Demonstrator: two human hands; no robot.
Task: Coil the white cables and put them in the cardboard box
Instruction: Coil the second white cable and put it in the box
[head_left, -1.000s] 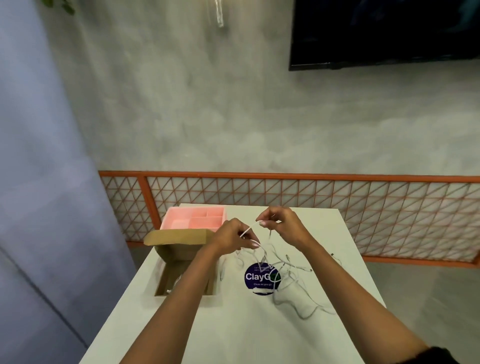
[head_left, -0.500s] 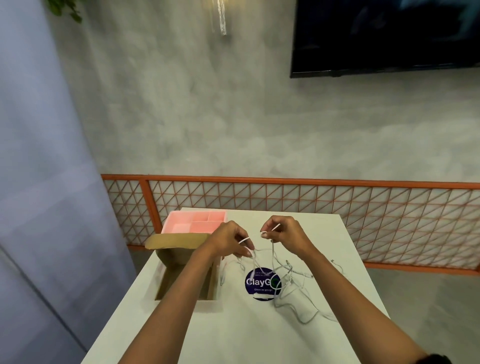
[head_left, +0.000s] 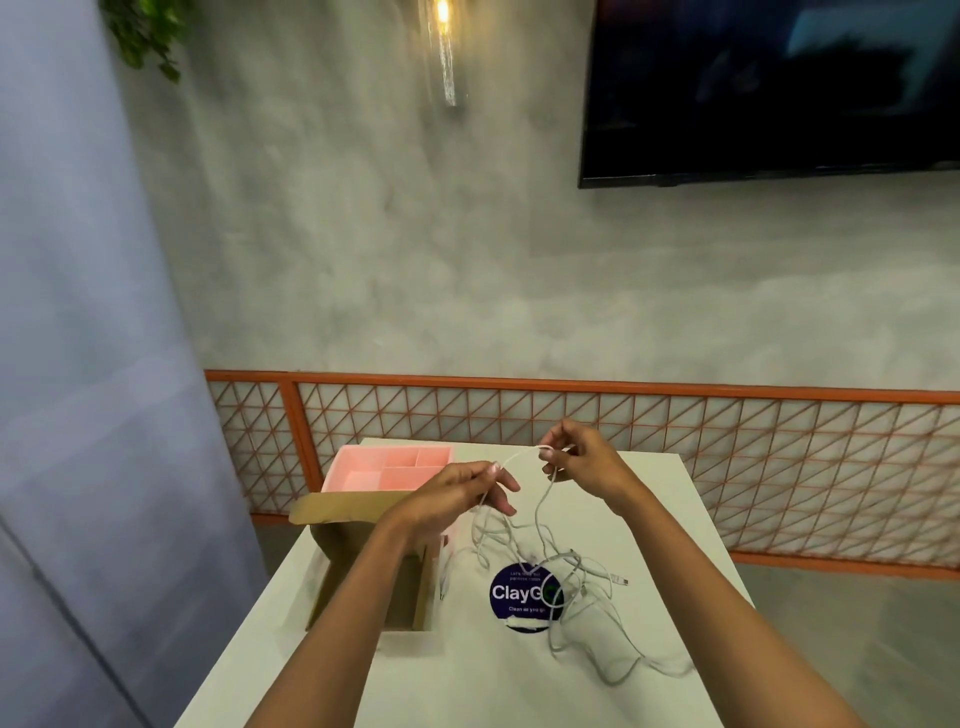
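Drawn apart since 1 second ago, the left hand (head_left: 457, 493) and right hand (head_left: 582, 462) each pinch 1 strand of the white cables (head_left: 582, 571), whose tangle is left on the table (head_left: 519, 686) beside the open cardboard box (head_left: 405, 587). Untangling is judged under way; next, 1 cable needs freeing and looping.

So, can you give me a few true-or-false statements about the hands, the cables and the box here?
1. The left hand and right hand both pinch a white cable stretched between them. True.
2. The cardboard box is closed. False: its flap stands open.
3. The loose cables lie partly over the round blue sticker. True.
4. The pink tray sits to the right of the cables. False: it sits on the left, behind the box.
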